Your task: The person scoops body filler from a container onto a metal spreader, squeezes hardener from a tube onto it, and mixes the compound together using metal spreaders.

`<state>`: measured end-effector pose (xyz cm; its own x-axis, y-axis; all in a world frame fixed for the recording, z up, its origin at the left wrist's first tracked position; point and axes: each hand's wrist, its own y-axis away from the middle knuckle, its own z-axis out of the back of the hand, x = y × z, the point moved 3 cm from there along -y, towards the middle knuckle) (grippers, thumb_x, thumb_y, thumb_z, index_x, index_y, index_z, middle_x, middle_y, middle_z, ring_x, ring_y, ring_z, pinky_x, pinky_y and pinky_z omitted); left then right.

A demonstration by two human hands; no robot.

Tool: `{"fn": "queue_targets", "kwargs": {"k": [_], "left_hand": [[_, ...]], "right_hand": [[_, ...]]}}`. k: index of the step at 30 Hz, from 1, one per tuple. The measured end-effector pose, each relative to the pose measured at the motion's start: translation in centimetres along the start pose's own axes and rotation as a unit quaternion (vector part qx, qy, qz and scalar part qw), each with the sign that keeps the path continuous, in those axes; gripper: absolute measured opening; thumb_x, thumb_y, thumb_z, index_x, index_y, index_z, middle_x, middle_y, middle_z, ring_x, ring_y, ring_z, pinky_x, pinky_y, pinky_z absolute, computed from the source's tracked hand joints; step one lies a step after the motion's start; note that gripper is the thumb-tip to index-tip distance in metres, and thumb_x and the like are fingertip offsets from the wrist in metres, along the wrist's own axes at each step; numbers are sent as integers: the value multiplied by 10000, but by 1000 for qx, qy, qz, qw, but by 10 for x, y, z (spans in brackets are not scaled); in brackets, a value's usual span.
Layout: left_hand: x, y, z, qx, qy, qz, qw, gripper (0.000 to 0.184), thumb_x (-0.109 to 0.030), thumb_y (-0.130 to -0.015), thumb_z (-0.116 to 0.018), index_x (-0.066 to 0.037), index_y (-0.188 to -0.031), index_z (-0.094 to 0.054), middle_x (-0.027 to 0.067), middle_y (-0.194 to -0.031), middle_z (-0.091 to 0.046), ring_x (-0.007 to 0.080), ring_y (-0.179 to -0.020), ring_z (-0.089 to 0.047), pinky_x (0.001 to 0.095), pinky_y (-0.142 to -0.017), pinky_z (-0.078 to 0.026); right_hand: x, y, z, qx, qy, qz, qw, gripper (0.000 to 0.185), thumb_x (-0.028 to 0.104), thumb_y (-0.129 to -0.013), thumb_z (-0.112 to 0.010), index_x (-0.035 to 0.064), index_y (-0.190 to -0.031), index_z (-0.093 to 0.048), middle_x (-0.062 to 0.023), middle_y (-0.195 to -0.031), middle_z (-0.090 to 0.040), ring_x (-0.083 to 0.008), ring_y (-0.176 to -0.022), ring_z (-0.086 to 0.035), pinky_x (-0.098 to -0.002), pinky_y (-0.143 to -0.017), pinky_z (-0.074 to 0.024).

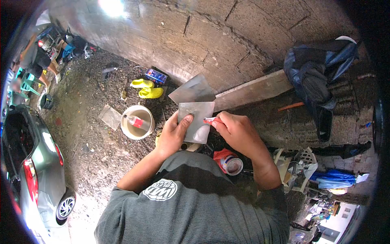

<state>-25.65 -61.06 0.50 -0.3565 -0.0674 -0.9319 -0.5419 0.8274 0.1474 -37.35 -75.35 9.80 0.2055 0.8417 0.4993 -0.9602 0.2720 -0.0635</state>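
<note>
My left hand grips the left edge of a flat grey plate, its thumb lying on the face. A pale, whitish patch covers the plate's lower right part. My right hand is closed on a small red-and-white tube, whose tip is over the plate's right side. Behind the plate, a second grey sheet leans near the wall. Below my right hand stands an open can beside something red.
A white bucket holds a plastic bottle. Yellow clogs and a blue box lie near the wall. A car stands left; people are at upper left. Dark clothing hangs at right.
</note>
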Motion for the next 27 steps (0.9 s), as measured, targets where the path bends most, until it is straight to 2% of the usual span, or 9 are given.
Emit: {"fn": "queue_targets", "kwargs": {"k": [5,8,11,17,20,23,27], "left_hand": [[-1,0,-1,3,19,-1,1000,386,-258,-1032,-503,34,-1284,-523,103,-1168,-633,136,-1066,-564,289,-941,-439],[-1,1,-1,2,20,2,1000,379,-248,-1032,-505,35,-1284,-522,102,-1172,-631,135,-1074,-562,287,-946,-437],[-2,1,-3,-1,30,3,1000,371,-242,-1031,-509,33,-1280,-525,95,-1158,-636,132,-1055,-570,286,-934,-444],[-2,3,-4,-10,24,22,999,362,-240,-1030,-511,27,-1275,-531,85,-1125,-649,123,-1016,-583,288,-912,-457],[2,2,-4,-8,27,12,1000,358,-241,-1029,-514,25,-1267,-538,83,-1120,-650,121,-1010,-583,288,-906,-461],[6,0,-5,1,42,2,999,377,-262,-1023,-526,27,-1264,-534,81,-1123,-643,122,-1001,-587,283,-887,-469],[12,-2,-4,2,18,6,1000,420,-308,-1005,-558,30,-1253,-527,87,-1120,-634,120,-984,-592,277,-858,-482]], "right_hand": [[-2,0,-2,-19,7,6,1000,245,245,-949,-576,34,-828,-545,-212,-727,-635,-418,-703,-640,-519,-597,-489],[-3,1,-3,-9,16,-19,1000,178,175,-912,-628,6,-868,-597,-193,-779,-656,-384,-751,-664,-435,-617,-501],[-6,0,-6,-33,22,11,999,226,231,-933,-587,39,-819,-550,-211,-716,-635,-416,-688,-642,-519,-591,-493],[-3,-2,-6,-33,38,-5,999,218,225,-914,-596,47,-798,-549,-204,-700,-631,-409,-671,-644,-516,-587,-501],[2,-2,-4,-26,82,-21,996,176,174,-871,-645,29,-803,-573,-180,-748,-644,-381,-693,-650,-466,-591,-502],[2,-2,-5,-37,99,3,994,201,222,-899,-604,57,-797,-550,-186,-681,-628,-391,-656,-651,-501,-581,-513],[2,0,-4,-32,118,4,992,184,214,-892,-610,60,-812,-549,-178,-674,-627,-380,-648,-654,-498,-583,-519]]}}
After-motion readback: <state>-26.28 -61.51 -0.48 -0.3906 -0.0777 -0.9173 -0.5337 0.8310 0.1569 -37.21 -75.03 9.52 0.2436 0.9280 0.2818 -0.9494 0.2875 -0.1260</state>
